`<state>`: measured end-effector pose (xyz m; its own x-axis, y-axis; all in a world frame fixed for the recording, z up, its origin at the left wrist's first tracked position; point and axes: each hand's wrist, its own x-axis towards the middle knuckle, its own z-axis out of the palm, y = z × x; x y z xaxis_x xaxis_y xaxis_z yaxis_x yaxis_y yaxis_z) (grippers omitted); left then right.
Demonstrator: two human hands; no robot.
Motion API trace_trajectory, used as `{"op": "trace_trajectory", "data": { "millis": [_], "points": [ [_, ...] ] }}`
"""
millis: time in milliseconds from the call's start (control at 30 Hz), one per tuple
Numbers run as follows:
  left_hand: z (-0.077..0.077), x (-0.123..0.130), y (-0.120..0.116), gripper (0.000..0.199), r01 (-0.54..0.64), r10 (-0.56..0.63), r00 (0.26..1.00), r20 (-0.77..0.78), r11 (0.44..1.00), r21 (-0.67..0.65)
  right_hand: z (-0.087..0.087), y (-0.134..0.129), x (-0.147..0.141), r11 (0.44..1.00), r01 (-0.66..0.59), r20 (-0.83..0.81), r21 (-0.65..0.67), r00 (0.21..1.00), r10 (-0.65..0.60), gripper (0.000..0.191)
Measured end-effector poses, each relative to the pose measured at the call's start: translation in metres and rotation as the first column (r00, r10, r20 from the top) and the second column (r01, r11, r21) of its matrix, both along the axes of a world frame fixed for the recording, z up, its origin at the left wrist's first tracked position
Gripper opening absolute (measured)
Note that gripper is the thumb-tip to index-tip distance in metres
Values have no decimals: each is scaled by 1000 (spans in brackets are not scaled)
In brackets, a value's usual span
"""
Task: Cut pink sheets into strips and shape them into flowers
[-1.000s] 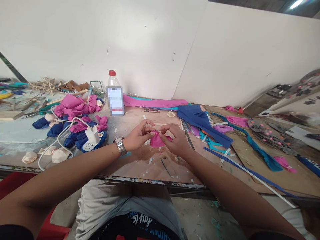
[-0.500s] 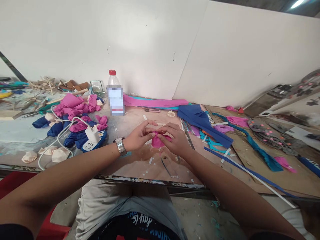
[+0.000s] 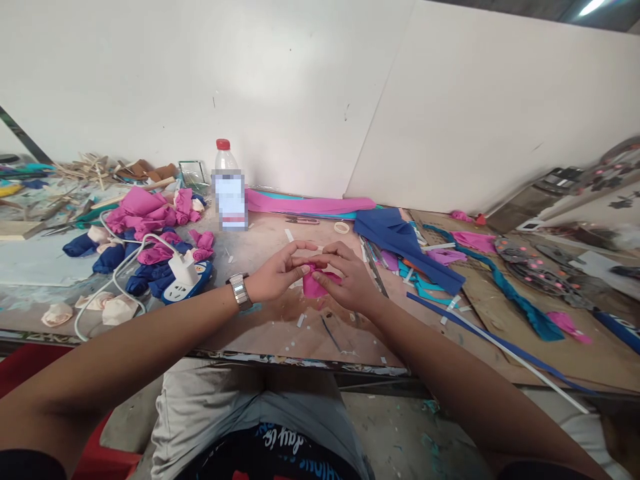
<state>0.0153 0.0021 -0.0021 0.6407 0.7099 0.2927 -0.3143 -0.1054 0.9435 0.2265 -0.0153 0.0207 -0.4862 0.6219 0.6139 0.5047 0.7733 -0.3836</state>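
Observation:
Over the middle of the table, my left hand [image 3: 277, 272] pinches the gathered top edge of a small piece of thin pink material [image 3: 314, 285]; I cannot tell if it is crepe paper or cloth. My right hand [image 3: 345, 273] grips the same piece from the other side, its thumb pressed on the front. Both hands' fingertips nearly meet at the gathers, and the fingers partly hide the top. The lower part of the pink piece hangs loose below the thumbs. A metal watch [image 3: 239, 291] is on my left wrist.
Left stand a bottle [image 3: 226, 160], a power strip [image 3: 183, 287] with a white cable, and pink and navy rolled flowers [image 3: 145, 213]. Behind the hands lie snips [image 3: 301, 221], a tape ring [image 3: 342, 228] and a long pink strip [image 3: 310, 205]. Navy sheets [image 3: 400, 240] lie to the right.
The right fingers have shifted slightly on the pink piece, and a little less of it shows by the right thumb. The view has drifted slightly; both hands keep their hold.

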Motion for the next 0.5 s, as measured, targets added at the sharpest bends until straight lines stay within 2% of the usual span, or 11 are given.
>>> {"op": "trace_trajectory", "data": {
  "millis": [267,367,500],
  "points": [
    [2,0,-3,51,26,-27,999,-25,1000,-12,-4,1,-1,998,-65,1,0,998,65,21],
    [2,0,-3,52,28,-28,999,-35,1000,1,-2,0,-2,998,-58,-1,22,998,58,17],
    [-2,2,-3,51,-29,31,997,-68,999,33,1,-2,-3,998,-8,-34,55,999,10,14]
  ]
}}
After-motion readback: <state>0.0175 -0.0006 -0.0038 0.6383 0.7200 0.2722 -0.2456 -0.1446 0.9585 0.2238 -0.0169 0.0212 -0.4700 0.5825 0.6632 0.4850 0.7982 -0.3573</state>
